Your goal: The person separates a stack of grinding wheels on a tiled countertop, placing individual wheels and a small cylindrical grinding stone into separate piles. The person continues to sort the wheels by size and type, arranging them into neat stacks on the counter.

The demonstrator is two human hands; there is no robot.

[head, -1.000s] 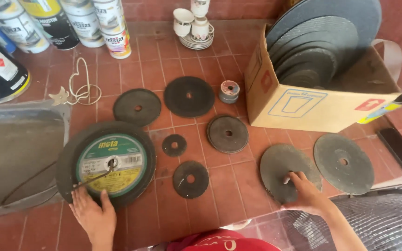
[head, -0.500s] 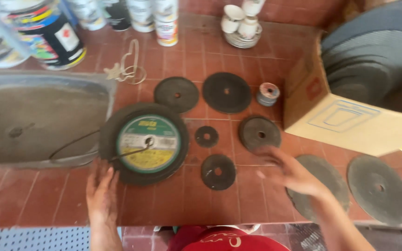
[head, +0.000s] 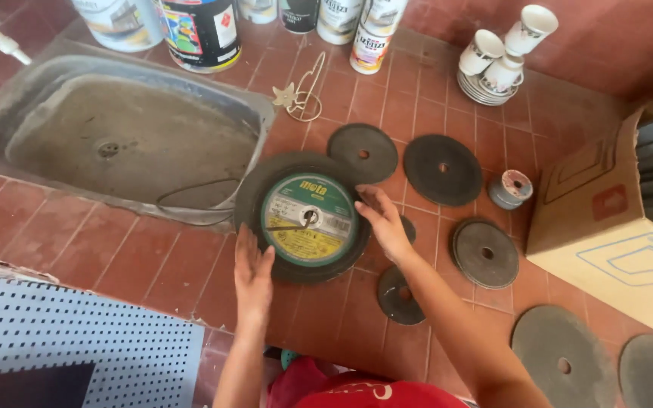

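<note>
A stack of large dark cutting discs, topped by one with a green and yellow label [head: 307, 217], lies on the red tiled counter [head: 153, 261]. My left hand [head: 253, 270] rests flat against the stack's lower left edge. My right hand [head: 382, 223] presses the stack's right edge, fingers spread. A thin wire runs through the stack's centre hole. Under my right forearm lies a small dark disc [head: 400, 296].
More dark discs lie around: two at the back [head: 363, 153] [head: 442, 169], one at right [head: 485, 253], two at bottom right [head: 564, 365]. A cardboard box [head: 614, 227] holds large discs. A grey sink [head: 115, 143], paint cans [head: 199, 30], stacked cups [head: 504, 64] and a tape roll [head: 512, 189] also stand there.
My right hand left the disc at the lower right and came across to the labelled stack's right edge. My view shifted left, bringing the sink into sight.
</note>
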